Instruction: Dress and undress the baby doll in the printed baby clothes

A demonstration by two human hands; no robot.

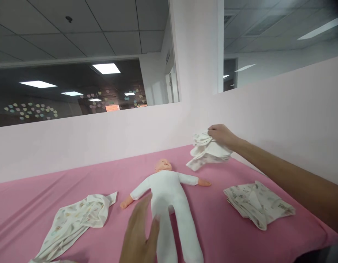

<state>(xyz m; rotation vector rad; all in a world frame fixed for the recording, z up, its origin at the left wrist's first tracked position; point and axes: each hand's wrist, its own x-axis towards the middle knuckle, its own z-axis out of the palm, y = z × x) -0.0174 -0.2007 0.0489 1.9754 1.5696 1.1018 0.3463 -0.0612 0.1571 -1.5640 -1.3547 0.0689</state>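
A baby doll with a white cloth body lies on its back in the middle of the pink sheet. My left hand hovers low beside the doll's legs, fingers stretched out and apart, holding nothing. My right hand reaches far back to the right and grips a bunched white printed garment, lifted off the sheet near the wall.
A crumpled printed garment lies at the left of the doll. A folded printed garment lies at the right near the bed's edge. A pale pink partition wall runs behind the bed, with a window above it.
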